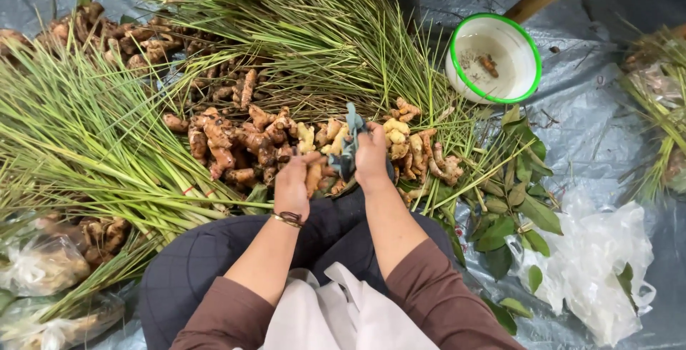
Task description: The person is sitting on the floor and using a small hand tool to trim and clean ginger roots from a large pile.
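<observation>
Left hand (291,187): fingers closed around one root piece (313,176), orange-tan, held just at the near edge of the root pile (236,143). Right hand (371,157): fingers closed on scissors (350,143), grey-blue handles, which stick up out of my grip; blades not readable from this angle, so can't tell if they're on the root piece or just beside it. Both hands sit close together, right at the near edge of the root pile, above my lap. Thin dark bracelet (289,218) on the left wrist. The root pile itself: brown knobbly pieces toward the left of my hands, paler yellow cut pieces (396,136) just right of the scissors. Behind the root pile, a big spread of green grass-like stalks (314,28) fanning out; another bundle of the same stalks (78,136) left of the pile, running down past my left knee. More brown roots (107,36) at the far left, well apart from the pile, behind that bundle. White bowl with a green rim (457,43) far right of the pile, one small root scrap inside. Loose green leaves (518,200) right of the pile, near my right elbow. Crumpled clear plastic bag (600,264) beyond the leaves, further right. Bagged material (43,264) at near left, well apart from the pile. Everything lies on a blue-grey tarp (593,107).
</observation>
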